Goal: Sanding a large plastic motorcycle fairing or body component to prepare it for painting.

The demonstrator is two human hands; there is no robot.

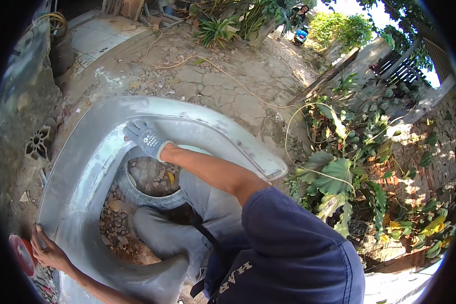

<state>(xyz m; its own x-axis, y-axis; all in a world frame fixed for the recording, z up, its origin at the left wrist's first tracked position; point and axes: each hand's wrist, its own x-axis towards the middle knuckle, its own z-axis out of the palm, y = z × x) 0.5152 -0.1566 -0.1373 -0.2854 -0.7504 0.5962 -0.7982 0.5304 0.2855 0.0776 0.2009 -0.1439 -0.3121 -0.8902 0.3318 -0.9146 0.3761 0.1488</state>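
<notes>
Right fingers [137,130] spread on the grey panel [78,157] beside its opening [117,233], left fingers [42,239] apart at its edge [50,178].

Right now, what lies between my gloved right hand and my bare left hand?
In the head view, only a stretch of the grey, pale-streaked curved panel lies between your right hand and left hand; no loose object shows there.
</notes>
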